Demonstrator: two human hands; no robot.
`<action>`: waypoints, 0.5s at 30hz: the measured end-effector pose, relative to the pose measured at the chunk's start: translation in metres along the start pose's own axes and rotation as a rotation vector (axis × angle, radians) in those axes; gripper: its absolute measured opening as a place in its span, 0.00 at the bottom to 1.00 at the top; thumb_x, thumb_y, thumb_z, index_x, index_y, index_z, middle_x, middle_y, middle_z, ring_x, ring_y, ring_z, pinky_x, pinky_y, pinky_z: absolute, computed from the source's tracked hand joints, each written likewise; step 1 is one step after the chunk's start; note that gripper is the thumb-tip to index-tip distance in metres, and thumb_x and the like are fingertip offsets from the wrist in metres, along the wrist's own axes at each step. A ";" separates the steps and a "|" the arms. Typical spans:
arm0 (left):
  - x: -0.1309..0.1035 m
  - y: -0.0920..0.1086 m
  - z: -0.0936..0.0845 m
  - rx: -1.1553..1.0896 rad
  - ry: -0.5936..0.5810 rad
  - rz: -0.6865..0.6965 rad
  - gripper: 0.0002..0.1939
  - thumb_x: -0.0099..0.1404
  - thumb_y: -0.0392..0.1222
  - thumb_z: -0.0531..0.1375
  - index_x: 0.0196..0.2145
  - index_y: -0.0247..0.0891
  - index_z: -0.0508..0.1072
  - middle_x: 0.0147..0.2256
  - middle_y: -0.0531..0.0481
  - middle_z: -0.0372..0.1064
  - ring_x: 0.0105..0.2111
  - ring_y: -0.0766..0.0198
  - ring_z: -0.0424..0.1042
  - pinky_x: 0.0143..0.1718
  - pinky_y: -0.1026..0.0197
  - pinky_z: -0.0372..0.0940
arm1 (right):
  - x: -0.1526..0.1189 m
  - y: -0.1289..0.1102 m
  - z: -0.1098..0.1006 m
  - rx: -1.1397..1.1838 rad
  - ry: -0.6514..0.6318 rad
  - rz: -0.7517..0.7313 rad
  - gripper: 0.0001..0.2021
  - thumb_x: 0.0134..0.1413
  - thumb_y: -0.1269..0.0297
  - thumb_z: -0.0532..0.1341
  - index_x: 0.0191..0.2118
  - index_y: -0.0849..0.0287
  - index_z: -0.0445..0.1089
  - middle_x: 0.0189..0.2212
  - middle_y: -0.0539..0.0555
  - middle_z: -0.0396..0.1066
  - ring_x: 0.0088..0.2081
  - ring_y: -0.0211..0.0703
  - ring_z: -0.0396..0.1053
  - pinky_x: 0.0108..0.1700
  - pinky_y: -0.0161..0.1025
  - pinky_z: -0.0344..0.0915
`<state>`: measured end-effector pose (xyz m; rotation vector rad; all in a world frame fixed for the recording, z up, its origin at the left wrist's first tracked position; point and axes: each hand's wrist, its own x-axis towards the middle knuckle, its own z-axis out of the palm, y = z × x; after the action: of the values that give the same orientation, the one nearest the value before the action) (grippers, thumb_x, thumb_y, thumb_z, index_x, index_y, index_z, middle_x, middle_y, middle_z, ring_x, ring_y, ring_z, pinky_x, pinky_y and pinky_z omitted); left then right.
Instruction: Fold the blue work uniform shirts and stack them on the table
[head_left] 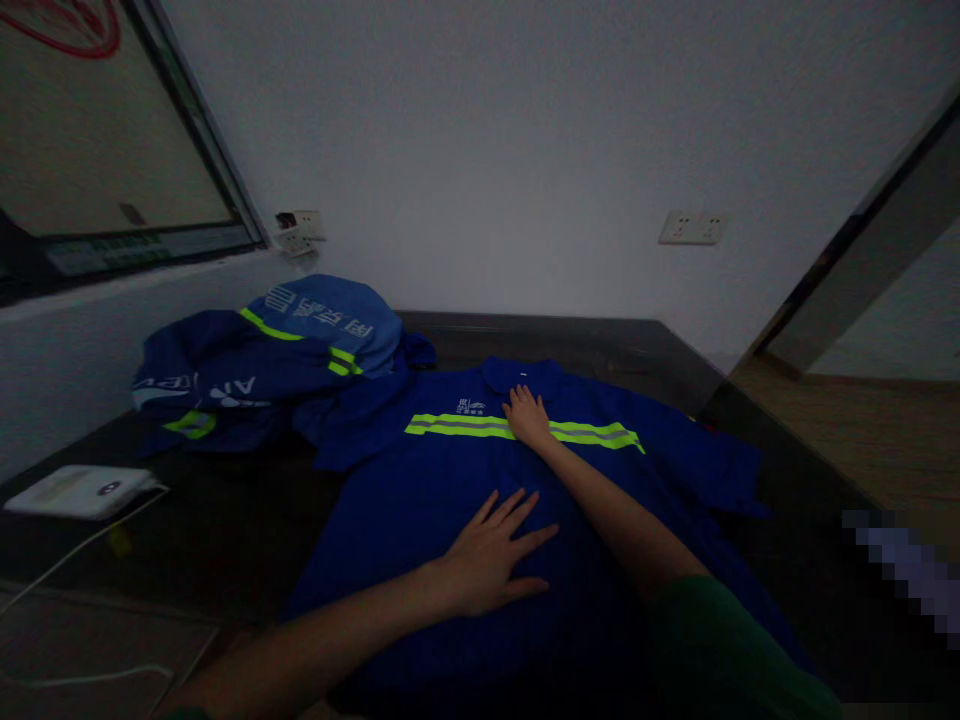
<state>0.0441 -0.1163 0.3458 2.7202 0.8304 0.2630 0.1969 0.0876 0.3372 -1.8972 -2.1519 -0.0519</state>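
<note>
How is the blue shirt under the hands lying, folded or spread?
Spread: the blue shirt lies open, both short sleeves out sideways, collar at the far end.

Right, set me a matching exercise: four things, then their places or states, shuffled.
1. Left hand
2. Device
3. Right hand
4. Clothes pile

A. near the collar
B. heaped beside the shirt
C. below the stripe, fingers spread
D. white, at far left

Pairs: 1-C, 2-D, 3-A, 4-B
</note>
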 end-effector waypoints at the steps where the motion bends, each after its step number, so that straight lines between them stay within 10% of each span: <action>1: 0.002 -0.003 0.000 -0.003 0.004 0.004 0.34 0.66 0.62 0.51 0.66 0.51 0.50 0.68 0.42 0.33 0.67 0.47 0.35 0.64 0.37 0.38 | 0.002 0.002 0.001 0.004 -0.008 0.005 0.26 0.66 0.60 0.44 0.65 0.69 0.53 0.66 0.64 0.48 0.67 0.52 0.41 0.65 0.55 0.40; 9: 0.031 -0.028 -0.016 -0.175 -0.013 0.019 0.30 0.68 0.59 0.50 0.64 0.47 0.56 0.67 0.43 0.43 0.66 0.51 0.43 0.64 0.41 0.43 | 0.035 0.013 -0.001 0.055 -0.013 0.041 0.27 0.66 0.61 0.44 0.66 0.69 0.48 0.66 0.64 0.48 0.68 0.48 0.41 0.66 0.52 0.40; 12: 0.038 -0.078 -0.055 -0.226 0.151 -0.056 0.21 0.71 0.51 0.48 0.58 0.46 0.65 0.61 0.47 0.59 0.60 0.60 0.59 0.62 0.51 0.53 | 0.041 0.014 0.002 0.066 -0.001 0.054 0.29 0.66 0.61 0.45 0.68 0.67 0.43 0.66 0.63 0.49 0.68 0.48 0.41 0.65 0.52 0.40; 15: 0.030 -0.165 -0.104 0.118 0.481 -0.402 0.18 0.70 0.43 0.48 0.53 0.43 0.70 0.58 0.46 0.64 0.61 0.54 0.57 0.64 0.38 0.40 | 0.041 0.014 0.003 0.055 -0.009 0.040 0.27 0.66 0.60 0.45 0.67 0.61 0.47 0.67 0.61 0.47 0.68 0.48 0.40 0.65 0.53 0.39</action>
<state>-0.0429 0.0546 0.3937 2.5426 1.5371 0.8161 0.2055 0.1301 0.3415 -1.9121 -2.0979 0.0234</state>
